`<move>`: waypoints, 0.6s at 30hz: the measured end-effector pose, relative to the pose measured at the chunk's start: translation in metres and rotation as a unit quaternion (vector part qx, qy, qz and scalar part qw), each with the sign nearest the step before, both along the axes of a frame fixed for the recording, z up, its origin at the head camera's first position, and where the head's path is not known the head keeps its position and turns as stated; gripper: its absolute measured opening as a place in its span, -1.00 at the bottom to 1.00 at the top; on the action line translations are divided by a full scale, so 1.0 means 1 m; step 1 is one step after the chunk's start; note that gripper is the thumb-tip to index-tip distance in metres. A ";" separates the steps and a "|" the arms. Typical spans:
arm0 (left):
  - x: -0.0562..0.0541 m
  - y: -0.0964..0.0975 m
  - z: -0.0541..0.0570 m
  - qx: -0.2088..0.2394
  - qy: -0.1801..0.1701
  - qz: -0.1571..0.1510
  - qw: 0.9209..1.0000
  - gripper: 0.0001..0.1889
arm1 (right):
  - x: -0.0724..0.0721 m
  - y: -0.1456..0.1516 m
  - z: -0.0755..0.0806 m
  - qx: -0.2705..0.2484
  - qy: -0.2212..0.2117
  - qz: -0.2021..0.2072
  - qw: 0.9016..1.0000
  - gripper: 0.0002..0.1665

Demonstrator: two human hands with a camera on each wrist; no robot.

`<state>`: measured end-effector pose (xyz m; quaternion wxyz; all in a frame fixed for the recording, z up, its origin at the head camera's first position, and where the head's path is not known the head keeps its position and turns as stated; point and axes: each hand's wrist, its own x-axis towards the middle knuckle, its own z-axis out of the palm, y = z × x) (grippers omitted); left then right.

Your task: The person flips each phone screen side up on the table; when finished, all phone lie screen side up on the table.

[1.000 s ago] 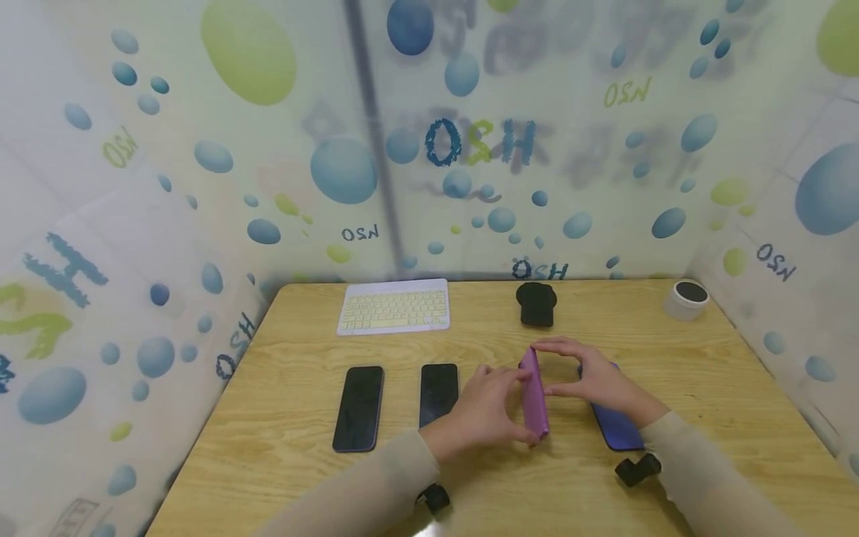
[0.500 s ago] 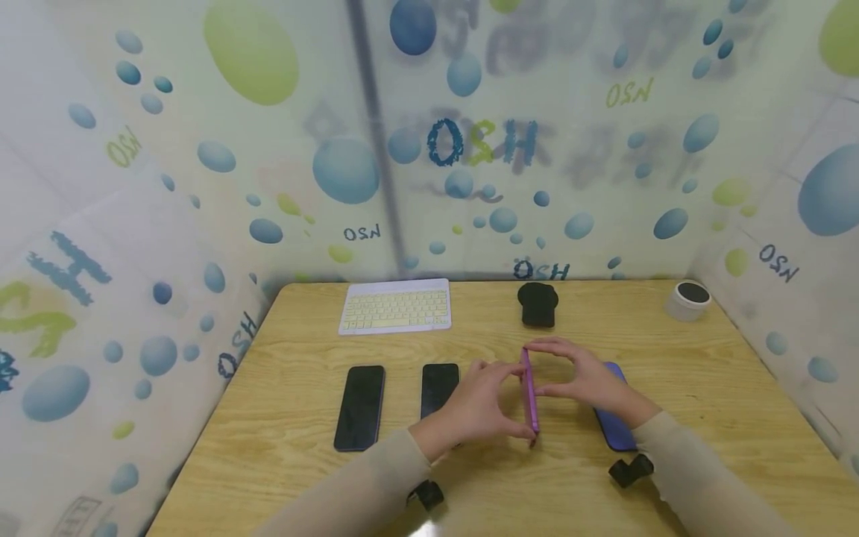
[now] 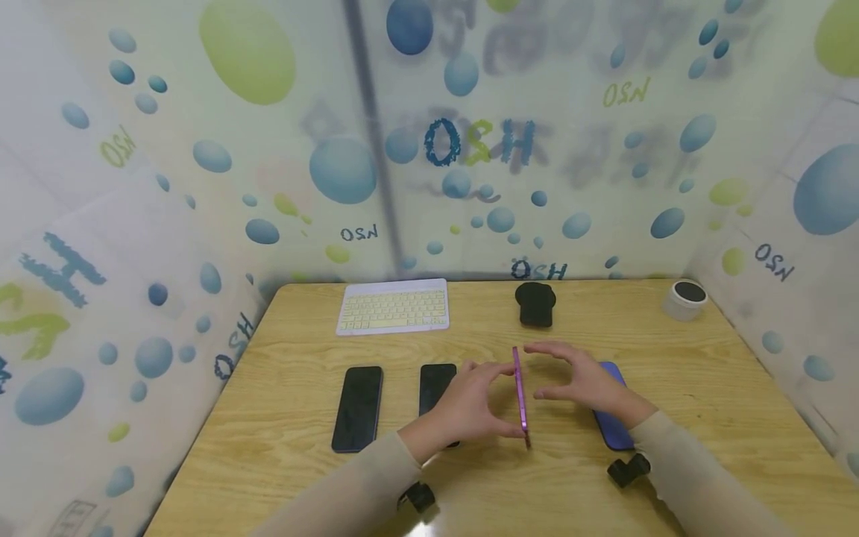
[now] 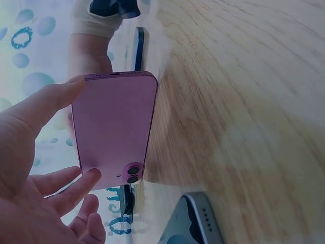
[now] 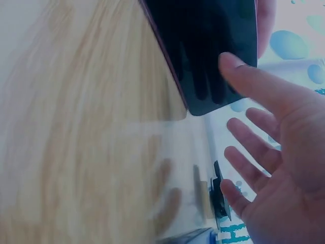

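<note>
Left hand [image 3: 466,406] pinching it, a pink phone [image 4: 114,127] stands on edge over the desk [image 3: 295,350] (whether they touch is unclear); the right hand [image 3: 580,382] spreads its fingers beside it. Apparently mid-handling, the phone next calls for steady left-hand support.

From a distance I work three cameras: the head view, farthest back and widest, looks forward and down across the wooden counter [image 3: 268,403] to the patterned wall [image 3: 590,171]. The left wrist camera, close in and turned sideways, faces the lens side of the pink phone [image 4: 114,127] past the left fingers [image 4: 76,193]; the right wrist camera, also near and sideways, faces its screen side past the right fingers [image 5: 254,141]. Phone, counter and wall appear in both wrist views, the counter on opposite sides of the frame.
</note>
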<state>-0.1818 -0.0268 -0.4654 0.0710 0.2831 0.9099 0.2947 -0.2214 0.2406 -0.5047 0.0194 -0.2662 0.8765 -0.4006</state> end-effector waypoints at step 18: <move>0.001 -0.012 -0.004 -0.003 0.028 0.011 1.000 0.04 | -0.005 -0.002 -0.012 0.085 0.010 0.021 0.996 -0.06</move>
